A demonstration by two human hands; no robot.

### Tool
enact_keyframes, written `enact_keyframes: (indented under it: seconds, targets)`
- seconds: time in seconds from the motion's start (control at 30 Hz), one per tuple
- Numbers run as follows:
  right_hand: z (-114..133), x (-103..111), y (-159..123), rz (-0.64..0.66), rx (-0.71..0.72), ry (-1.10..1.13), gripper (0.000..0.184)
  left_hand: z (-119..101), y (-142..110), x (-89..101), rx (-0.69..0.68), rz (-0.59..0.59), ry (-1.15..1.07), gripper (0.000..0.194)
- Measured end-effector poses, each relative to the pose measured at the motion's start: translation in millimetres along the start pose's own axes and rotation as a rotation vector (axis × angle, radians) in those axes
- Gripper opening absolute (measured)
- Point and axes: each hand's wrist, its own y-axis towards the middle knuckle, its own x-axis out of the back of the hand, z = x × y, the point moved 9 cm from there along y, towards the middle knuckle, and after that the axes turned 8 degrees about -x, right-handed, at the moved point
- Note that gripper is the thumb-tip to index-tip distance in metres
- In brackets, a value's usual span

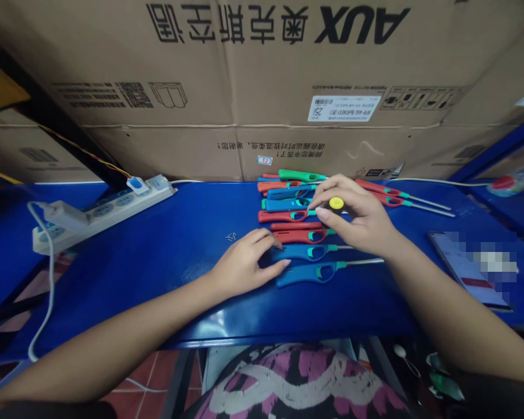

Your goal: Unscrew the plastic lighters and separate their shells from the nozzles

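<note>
Several long-nosed gas lighters in blue, red and green lie in a column on the blue table. My left hand [247,265] is closed around the butt of a blue lighter [303,252], its fingertips on the far side and thumb on the near side. Another blue lighter [305,274] lies just nearer to me. Above the column, my right hand [360,215] grips what looks like a screwdriver [336,203] with a round yellow end; its shaft is hidden. A small pile of screws [231,237] sits left of the lighters.
A white power strip [105,209] with plugs and cable lies at the left. Cardboard boxes [244,105] stand along the back. Red lighters [386,195] point right behind my right hand. At the right are a tablet-like flat thing [471,270] and a bottle [517,177].
</note>
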Motion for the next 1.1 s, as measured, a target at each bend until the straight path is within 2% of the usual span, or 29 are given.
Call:
enact_keyframes:
  seconds: [0.17, 0.3, 0.4, 0.6, 0.9, 1.03, 1.1]
  targets:
    - [29, -14, 15, -0.081, 0.012, -0.029, 0.016, 5, -4, -4.8, 0.029, 0.026, -0.015, 0.024]
    - [46, -39, 21, -0.089, 0.18, -0.175, 0.012, 16, -6, -7.5, 0.048, 0.012, -0.057, 0.026]
    - [47, -51, 22, -0.097, 0.228, -0.157, 0.007, 19, -6, -7.8, 0.041, -0.006, -0.074, 0.026]
    - [40, -60, 14, -0.154, 0.25, -0.174, 0.007, 23, -7, -8.6, 0.038, -0.029, -0.093, 0.022]
    - [31, -61, 17, -0.153, 0.167, -0.21, 0.015, 24, -6, -9.2, 0.041, -0.012, -0.101, 0.025]
    - [38, -67, 27, -0.056, 0.072, -0.561, 0.048, 24, -6, -10.0, 0.02, -0.023, -0.106, 0.024]
    - [40, -68, 33, 0.012, -0.023, -0.731, 0.054, 25, -7, -11.0, 0.023, -0.019, -0.116, 0.025]
